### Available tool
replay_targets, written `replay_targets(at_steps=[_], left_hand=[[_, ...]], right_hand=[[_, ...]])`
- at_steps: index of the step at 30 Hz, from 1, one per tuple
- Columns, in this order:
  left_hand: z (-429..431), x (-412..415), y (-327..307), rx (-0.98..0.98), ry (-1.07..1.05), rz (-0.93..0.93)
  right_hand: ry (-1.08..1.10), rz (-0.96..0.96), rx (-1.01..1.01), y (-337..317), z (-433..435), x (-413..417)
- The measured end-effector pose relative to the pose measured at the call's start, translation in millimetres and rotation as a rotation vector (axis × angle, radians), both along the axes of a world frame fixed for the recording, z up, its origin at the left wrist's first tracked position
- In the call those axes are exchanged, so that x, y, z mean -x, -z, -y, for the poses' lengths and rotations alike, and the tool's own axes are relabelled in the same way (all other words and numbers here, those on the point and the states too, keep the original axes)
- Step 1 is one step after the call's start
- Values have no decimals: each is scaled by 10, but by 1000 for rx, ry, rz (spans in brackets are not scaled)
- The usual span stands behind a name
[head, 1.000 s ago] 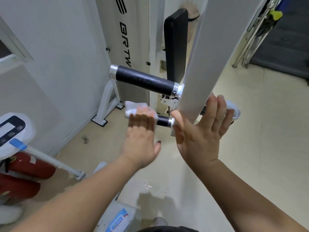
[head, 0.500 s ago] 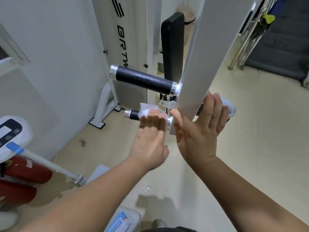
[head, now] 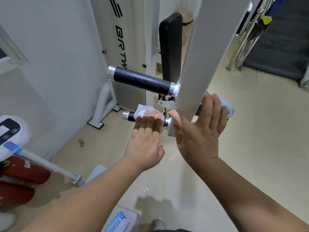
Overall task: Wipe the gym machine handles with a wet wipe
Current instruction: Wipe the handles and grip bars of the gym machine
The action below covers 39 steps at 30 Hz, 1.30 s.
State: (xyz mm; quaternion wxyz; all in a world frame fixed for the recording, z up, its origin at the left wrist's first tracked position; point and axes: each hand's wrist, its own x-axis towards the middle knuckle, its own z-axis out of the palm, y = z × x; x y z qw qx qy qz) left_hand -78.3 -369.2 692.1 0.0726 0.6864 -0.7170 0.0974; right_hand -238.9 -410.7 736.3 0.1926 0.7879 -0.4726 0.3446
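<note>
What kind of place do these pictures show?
Probably a gym: a white exercise machine with a black textured upper handle, an upright black back pad, and a left hand holding a wet wipe on the lower handle.

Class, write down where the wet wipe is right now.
In the head view, left of centre, the wet wipe lies over the lower handle under the left hand, below the upper handle and just left of the white post.
</note>
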Motion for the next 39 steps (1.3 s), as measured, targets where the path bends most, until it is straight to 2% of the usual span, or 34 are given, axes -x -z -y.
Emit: replay_targets(at_steps=[6, 8, 11, 13, 19, 24, 28, 32, 39], left_hand=[[-78, -560, -80, -5, -104, 0], [-68, -353, -104, 12, -89, -33], [-56, 98, -32, 53, 56, -62], [-53, 110, 7, 60, 81, -67], [0, -365, -62, 31, -166, -108], [15, 255, -26, 43, -18, -192], [-57, 417, 145, 102, -179, -289], [-91, 498, 195, 164, -201, -380], [-138, 593, 142, 158, -321, -522]], right_hand=[[-44, 2, 22, -24, -35, -74], [0, 22, -5, -38, -63, -121], [43, 31, 6, -45, -74, -91], [24, 16, 22, -51, -68, -49], [-12, -35, -39, -85, -62, -91], [-1, -17, -40, -101, -35, -21], [-78, 23, 28, -107, -31, -52], [-97, 50, 54, -91, -52, -61], [-104, 2, 46, -175, -160, 45]])
